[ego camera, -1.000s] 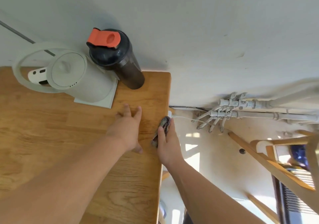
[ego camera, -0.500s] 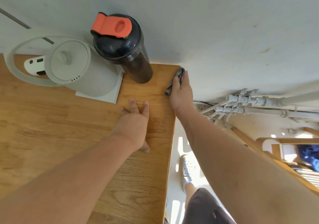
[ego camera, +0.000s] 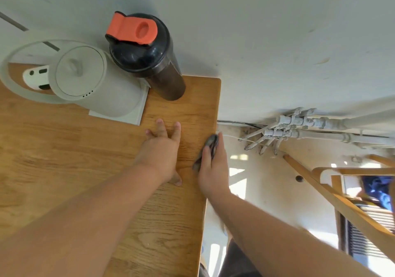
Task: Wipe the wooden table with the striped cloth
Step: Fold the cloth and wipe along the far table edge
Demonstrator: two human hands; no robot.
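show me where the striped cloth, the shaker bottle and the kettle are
striped cloth [ego camera: 210,143], head view, bunched upper end
shaker bottle [ego camera: 141,57], head view, black lid
kettle [ego camera: 80,71], head view, white lid

Honey-brown grained table [ego camera: 64,170], white kettle [ego camera: 102,93], black bottle [ego camera: 166,78] with orange cap [ego camera: 132,30], grey cloth [ego camera: 210,143].

I see the honey-brown wooden table [ego camera: 64,159], its flat top showing plain grain. Its far edge meets the white wall [ego camera: 256,41] and its far right corner is rounded. The small dark grey striped cloth [ego camera: 210,145] is crumpled into a narrow wad on the table's right edge, a little way in from that corner, folded over the lip. It is blurred in my view, so I can't make out the stripes. The right hand [ego camera: 212,170] pinches it there, thumb on the top, fingers down the side.
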